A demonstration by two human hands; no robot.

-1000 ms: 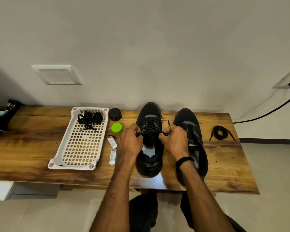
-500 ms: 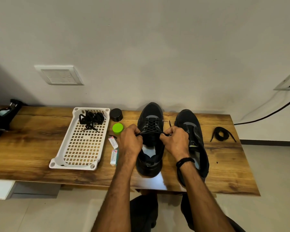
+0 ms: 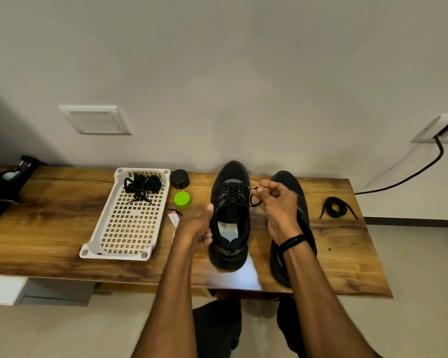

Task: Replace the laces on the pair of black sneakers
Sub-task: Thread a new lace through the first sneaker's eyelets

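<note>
Brown wood-grain surface [image 3: 62, 210] against a pale wall. White perforated plastic tray [image 3: 98, 236] lies left of centre, slightly skewed. Round black cap [image 3: 180, 179] just beside its far right corner; round bright-green lid [image 3: 182, 199] near it, apart. Small pink-white packet [image 3: 173, 219] by the tray's right edge. White wall switch plate [image 3: 95, 120] above; black cable [image 3: 409, 177] runs from white wall socket [image 3: 440, 129].

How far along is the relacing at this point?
Done: the centre sneaker shows criss-crossed lacing up its front. In hand: the right hand pinches a lace end beside that sneaker; the left hand, blurred, is at its side, grip unclear. Left: finishing those ends, then likely the other sneaker, partly hidden behind the right hand, no lacing visible. A coiled lace lies beside it.
</note>
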